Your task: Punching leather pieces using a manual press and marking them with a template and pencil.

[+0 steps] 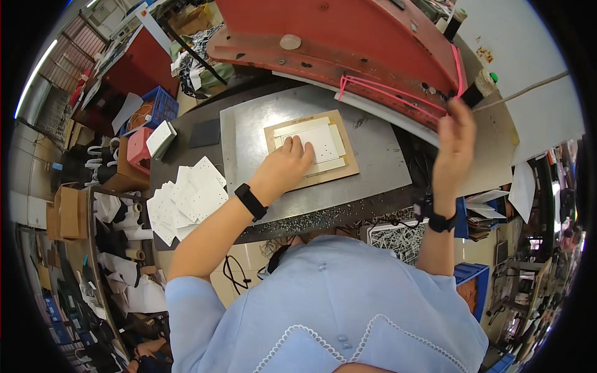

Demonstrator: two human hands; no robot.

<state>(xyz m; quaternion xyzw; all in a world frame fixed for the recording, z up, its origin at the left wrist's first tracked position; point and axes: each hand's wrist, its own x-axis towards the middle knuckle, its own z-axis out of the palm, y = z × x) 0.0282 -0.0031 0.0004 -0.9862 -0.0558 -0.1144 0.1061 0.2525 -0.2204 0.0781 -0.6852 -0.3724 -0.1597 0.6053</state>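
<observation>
A white card with small punched holes lies in a tan wooden board that has pale strips around its middle. The fingertips of my left hand rest on the card's left part, fingers slightly apart and palm down. Raised at the right, my right hand is beside the red press arm, close to a pink cord and a black handle with a green top. Its fingers are bent and partly blurred, so whether they grip the cord or handle does not show.
The board lies on a grey metal plate on a dark table. White punched cards are spread at the left, near a small card stack and a dark pad. Tiny scraps litter the near edge. A scrap-filled tray stands below.
</observation>
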